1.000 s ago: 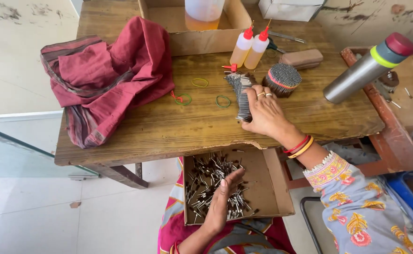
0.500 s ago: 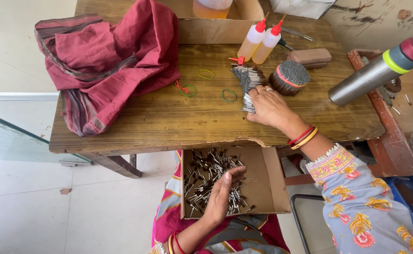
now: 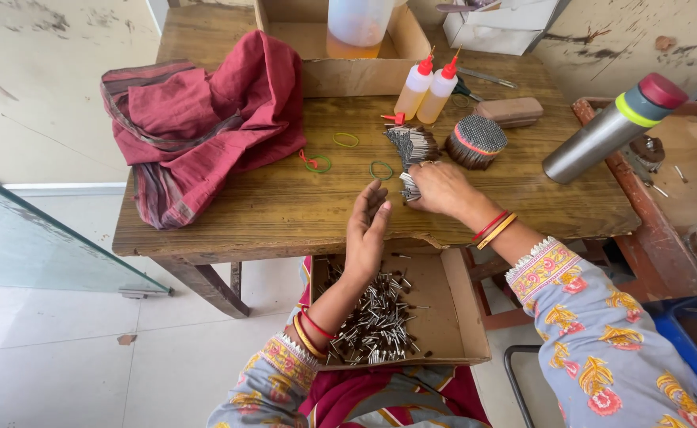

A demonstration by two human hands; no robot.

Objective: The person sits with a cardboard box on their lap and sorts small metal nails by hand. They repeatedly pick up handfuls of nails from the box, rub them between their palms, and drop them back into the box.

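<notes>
Head view: right hand (image 3: 442,189) half-hides bundle (image 3: 409,187).

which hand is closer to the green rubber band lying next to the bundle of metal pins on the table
Right. The right hand grips the pin bundle just right of the green rubber band, nearly beside it. The left hand is raised below the band, its fingertips a little further off.

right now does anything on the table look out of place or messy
Mostly tidy. The metal bottle leans tilted at the table's right edge, the red cloth lies crumpled and hangs off the left side, and a few rubber bands lie loose.
</notes>
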